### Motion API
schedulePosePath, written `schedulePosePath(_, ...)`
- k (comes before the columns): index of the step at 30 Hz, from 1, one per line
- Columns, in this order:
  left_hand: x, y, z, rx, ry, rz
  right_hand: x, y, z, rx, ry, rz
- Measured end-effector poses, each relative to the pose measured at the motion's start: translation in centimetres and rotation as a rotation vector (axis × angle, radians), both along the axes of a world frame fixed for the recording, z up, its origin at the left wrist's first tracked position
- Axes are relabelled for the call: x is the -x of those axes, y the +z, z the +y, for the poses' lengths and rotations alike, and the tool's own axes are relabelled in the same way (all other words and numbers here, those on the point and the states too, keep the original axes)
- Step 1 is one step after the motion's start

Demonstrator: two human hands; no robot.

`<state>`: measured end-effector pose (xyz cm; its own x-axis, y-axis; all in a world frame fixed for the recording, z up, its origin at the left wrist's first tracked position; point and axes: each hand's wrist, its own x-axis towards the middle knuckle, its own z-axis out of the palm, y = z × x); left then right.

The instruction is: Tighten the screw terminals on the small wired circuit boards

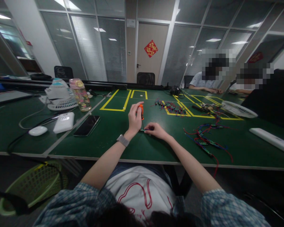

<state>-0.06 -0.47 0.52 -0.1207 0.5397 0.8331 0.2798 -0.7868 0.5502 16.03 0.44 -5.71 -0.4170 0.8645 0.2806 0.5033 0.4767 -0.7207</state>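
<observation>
Gripping orange screwdriver [141, 111], left hand [134, 119] closed; right hand [155, 129] pinching small part [147, 129].

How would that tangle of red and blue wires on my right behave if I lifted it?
Probably floppy: the wire tangle sprawls in loose loops. Likely light, being thin strands. It may come up snagged together, since strands cross.

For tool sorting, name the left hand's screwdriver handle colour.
Orange handle on the small screwdriver; head view.

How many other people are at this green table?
2. A person in a white shirt sits at the far right; a second person sits just right of them, mostly obscured. Others may be hidden.
</observation>
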Motion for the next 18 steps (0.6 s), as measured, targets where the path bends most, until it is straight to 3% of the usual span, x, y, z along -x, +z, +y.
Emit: schedulePosePath(18, -0.22, 0.2, -0.27, -0.009, 0.099, 0.001, 0.05, 0.18, -0.19, -0.008, -0.006, -0.013)
